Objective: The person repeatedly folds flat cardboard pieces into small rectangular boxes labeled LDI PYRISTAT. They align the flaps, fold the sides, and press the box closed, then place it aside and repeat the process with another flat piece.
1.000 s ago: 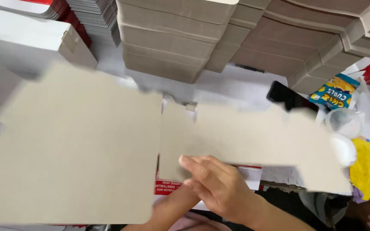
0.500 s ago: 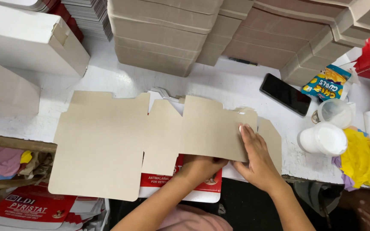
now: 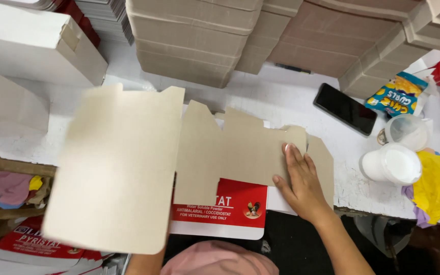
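Carton blank [image 3: 179, 158] on table [image 3: 281, 97], phone [image 3: 345, 108] right (cups [image 3: 393, 163] nearer)

A white table [image 3: 291, 99] is seen, its surface scuffed. Stacks of flat brown cardboard [image 3: 194, 40] are set along its far edge, and a white box [image 3: 31, 43] at the far left. A black phone [image 3: 345, 108], a snack packet [image 3: 398, 94], a clear cup [image 3: 407, 131] and a white tub [image 3: 393, 164] are laid at the right. An unfolded grey carton blank [image 3: 235, 153] is spread across the near edge.

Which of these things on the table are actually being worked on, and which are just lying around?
In use:
- flat carton blank, grey side up
- right hand, pressing it flat
- red printed sheet beneath it

The left hand is hidden behind the blank.

Lying about:
- phone
- snack packet
- white tub
- clear cup
- yellow cloth
- cardboard stacks
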